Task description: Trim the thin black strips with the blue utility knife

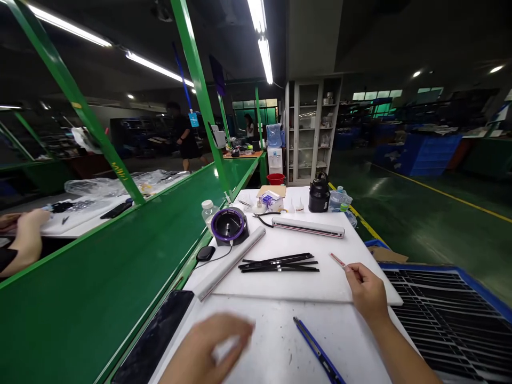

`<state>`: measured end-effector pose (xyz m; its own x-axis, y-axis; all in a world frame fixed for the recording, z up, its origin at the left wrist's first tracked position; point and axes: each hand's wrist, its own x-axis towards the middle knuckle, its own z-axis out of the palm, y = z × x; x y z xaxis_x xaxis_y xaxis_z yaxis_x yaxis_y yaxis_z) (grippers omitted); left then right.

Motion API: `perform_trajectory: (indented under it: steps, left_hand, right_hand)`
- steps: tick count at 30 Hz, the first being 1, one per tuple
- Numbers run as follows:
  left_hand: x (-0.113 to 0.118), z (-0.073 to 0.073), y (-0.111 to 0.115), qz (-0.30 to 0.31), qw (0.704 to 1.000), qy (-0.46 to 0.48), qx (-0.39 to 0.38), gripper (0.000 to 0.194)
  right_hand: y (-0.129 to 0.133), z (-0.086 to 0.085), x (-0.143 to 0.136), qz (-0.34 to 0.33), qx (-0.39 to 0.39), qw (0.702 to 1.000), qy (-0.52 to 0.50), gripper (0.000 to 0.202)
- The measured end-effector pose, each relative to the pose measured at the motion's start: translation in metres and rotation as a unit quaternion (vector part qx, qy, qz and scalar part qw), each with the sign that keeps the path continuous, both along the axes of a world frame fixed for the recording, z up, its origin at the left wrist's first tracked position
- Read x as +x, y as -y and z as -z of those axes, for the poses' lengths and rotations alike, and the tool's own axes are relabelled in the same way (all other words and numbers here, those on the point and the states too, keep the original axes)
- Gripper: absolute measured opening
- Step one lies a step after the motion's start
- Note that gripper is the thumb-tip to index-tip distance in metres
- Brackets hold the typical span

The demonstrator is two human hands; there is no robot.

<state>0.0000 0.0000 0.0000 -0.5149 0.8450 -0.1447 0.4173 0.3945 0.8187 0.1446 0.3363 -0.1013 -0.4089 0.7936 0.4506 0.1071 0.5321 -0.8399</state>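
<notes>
My right hand [366,288] pinches a thin reddish strip [337,260] over the right side of the white foam board [288,290]. Nearer to me, my left hand [220,341] is blurred by motion above the tabletop, thumb and fingers curled towards each other; whether they touch or hold anything is unclear. Between the hands lies a blue utility knife [316,349]. Several glossy black strips [278,262] lie crossed in a loose pile on the board. One long white bar [232,264] rests diagonally left of them, and another white bar [308,226] lies behind.
A purple-rimmed black fan [229,226], a clear jar [208,212], pliers [264,218] and a black flask [319,193] stand or lie farther back. Left is a green partition [120,272], with a person's arm [28,240] beyond. A blue crate [460,272] of black strips is at right.
</notes>
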Motion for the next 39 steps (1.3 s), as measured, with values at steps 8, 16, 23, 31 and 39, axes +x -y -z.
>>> perform_trajectory:
  steps: [8,16,23,31,39]
  left_hand:
    - [-0.069,0.031,-0.143,0.010,0.915,-0.383,0.124,0.019]
    - [-0.086,0.079,-0.136,0.026,0.923,-0.371,0.100,0.022]
    - [-0.083,0.078,-0.141,0.019,0.931,-0.352,0.097,0.021]
    - [-0.082,0.078,-0.136,-0.026,0.941,-0.329,0.073,0.009]
    - [-0.077,0.078,-0.136,0.038,0.943,-0.319,0.092,0.019]
  right_hand:
    - [-0.003,0.003,-0.003,-0.021,-0.002,1.000,-0.005,0.041]
    - [0.018,-0.014,-0.015,-0.107,-0.062,0.992,-0.039,0.038]
    - [0.024,-0.022,-0.058,-0.181,-0.134,0.972,-0.065,0.041]
    - [0.016,-0.003,-0.051,-0.162,-0.036,0.986,-0.015,0.039]
    - [0.021,-0.004,-0.049,-0.168,0.035,0.984,0.050,0.032]
